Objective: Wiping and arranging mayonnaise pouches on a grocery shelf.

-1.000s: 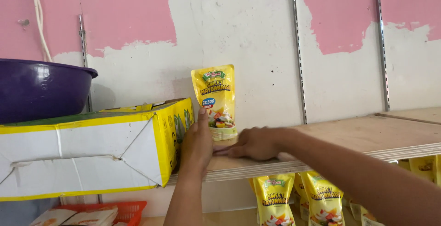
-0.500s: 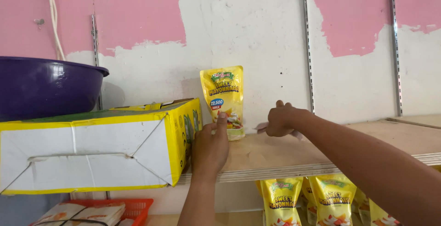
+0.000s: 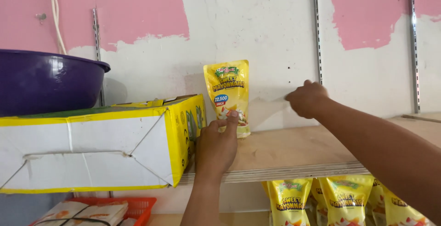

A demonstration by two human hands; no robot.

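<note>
1. Head view, the hands: the left hand (image 3: 219, 139) reaches up from below and its fingertips (image 3: 232, 114) press on the lower front of a yellow sauce pouch (image 3: 228, 96); the fingers lie close together against the pouch, touching it rather than wrapped around it; the right hand (image 3: 307, 98) hangs in the air to the right of the pouch, apart from it, curled into a loose fist with nothing visible in it, close to the wall.

2. Head view, the pouch: it stands upright on the plywood shelf (image 3: 294, 150), at the back, leaning on or just in front of the wall (image 3: 257, 33); it sits just right of the yellow and white cardboard box (image 3: 98, 145), which lies on the same shelf with its open end towards the pouch.

3. Head view, the surroundings: a purple plastic basin (image 3: 46, 81) rests on top of the box; the wall is white plaster with patches of pink paint, and metal shelf rails (image 3: 317, 28) run down it; below the shelf a row of the same yellow pouches (image 3: 342, 200) stands side by side; at the lower left an orange plastic basket (image 3: 138, 205) holds wrapped packets (image 3: 82, 213).
</note>
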